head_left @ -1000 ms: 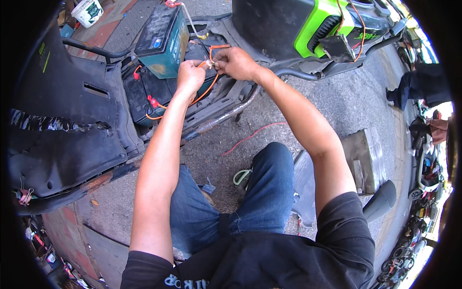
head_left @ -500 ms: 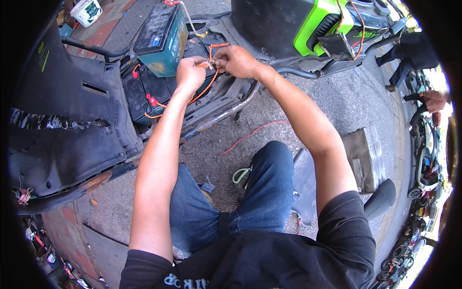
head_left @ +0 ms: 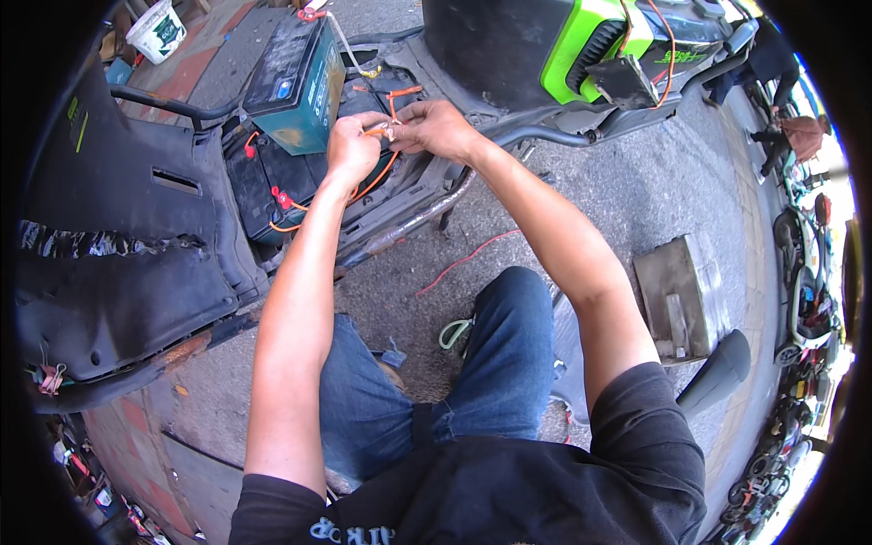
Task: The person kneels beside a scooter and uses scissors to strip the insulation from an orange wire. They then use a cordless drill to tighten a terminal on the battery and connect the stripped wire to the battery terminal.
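Note:
Both of my hands meet over the open battery bay of a scooter. My left hand (head_left: 354, 147) pinches an orange wire (head_left: 375, 132), and my right hand (head_left: 436, 132) grips pale, apparently stripped wire ends (head_left: 391, 133) beside it. Just behind my left hand a teal-and-black battery (head_left: 300, 113) rests on top of black batteries (head_left: 254, 173) with red terminal caps (head_left: 282, 198). A short orange lead (head_left: 404, 90) stands up behind my fingers, and a white wire (head_left: 350, 45) runs from the upper battery. Exactly how the ends between my fingertips join is too small to tell.
Scooter body (head_left: 127, 236), seat section (head_left: 490, 54) with green trim (head_left: 559, 64), frame tube (head_left: 545, 134). Red wire (head_left: 463, 261), green-handled tool (head_left: 454, 331), metal box (head_left: 681, 295) on pavement. White bucket (head_left: 156, 32) top left. Two people (head_left: 754, 68) (head_left: 799, 136) and parked scooters (head_left: 799, 300) at right.
My hands and the wire between them have shifted slightly down within the view, still pinched together. At the right, the two people have moved farther toward the top of the view.

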`<control>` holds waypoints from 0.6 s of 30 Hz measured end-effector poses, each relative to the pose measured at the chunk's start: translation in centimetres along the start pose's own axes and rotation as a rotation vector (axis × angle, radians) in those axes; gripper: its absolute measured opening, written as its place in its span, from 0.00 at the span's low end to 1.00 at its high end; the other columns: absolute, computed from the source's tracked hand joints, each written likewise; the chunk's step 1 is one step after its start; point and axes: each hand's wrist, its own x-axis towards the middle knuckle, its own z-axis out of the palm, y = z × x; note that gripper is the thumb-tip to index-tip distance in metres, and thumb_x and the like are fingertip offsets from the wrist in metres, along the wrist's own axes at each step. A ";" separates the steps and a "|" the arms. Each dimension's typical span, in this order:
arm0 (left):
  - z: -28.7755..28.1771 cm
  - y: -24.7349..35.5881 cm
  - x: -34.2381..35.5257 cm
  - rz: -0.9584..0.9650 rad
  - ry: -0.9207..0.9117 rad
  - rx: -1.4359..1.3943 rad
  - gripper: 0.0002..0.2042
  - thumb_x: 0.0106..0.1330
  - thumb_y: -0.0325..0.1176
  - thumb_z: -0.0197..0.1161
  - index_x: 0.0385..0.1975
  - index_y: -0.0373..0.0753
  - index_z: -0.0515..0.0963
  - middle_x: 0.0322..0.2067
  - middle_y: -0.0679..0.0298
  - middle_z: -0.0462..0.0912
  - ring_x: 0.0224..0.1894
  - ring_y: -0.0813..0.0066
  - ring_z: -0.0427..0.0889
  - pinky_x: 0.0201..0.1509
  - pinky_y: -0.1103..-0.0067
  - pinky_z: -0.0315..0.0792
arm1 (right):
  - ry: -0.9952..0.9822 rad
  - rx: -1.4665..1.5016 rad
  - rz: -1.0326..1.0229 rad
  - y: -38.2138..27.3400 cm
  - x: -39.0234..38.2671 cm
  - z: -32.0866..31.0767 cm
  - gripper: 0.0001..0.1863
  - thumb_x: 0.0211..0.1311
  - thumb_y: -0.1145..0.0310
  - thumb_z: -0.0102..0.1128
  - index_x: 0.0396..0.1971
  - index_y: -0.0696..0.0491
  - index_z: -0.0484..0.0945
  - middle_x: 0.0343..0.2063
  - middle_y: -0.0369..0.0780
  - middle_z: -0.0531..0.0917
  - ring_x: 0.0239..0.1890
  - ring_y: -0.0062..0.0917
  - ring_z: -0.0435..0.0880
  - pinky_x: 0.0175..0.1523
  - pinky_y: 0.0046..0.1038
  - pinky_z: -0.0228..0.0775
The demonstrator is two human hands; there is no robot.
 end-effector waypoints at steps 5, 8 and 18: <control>0.0 0.0 0.0 -0.022 0.019 0.002 0.07 0.66 0.23 0.64 0.39 0.31 0.86 0.32 0.60 0.89 0.37 0.79 0.83 0.44 0.79 0.75 | 0.043 -0.314 -0.112 0.2 0.6 -0.6 0.15 0.66 0.67 0.68 0.47 0.60 0.84 0.37 0.45 0.89 0.35 0.28 0.90 0.41 0.29 0.82; 0.2 0.2 -0.1 0.008 0.047 0.071 0.07 0.66 0.24 0.64 0.39 0.32 0.87 0.32 0.60 0.89 0.36 0.78 0.84 0.44 0.79 0.76 | 0.154 -0.762 -0.362 0.2 0.2 -0.6 0.13 0.66 0.66 0.63 0.46 0.55 0.86 0.36 0.49 0.88 0.36 0.39 0.89 0.43 0.38 0.80; -1.4 3.1 -0.9 -0.118 0.016 0.099 0.09 0.59 0.28 0.76 0.37 0.33 0.86 0.19 0.69 0.80 0.21 0.86 0.75 0.26 0.81 0.67 | 0.369 -0.836 -0.432 -0.2 -0.1 0.7 0.12 0.64 0.64 0.62 0.41 0.53 0.89 0.37 0.50 0.87 0.41 0.46 0.87 0.48 0.40 0.78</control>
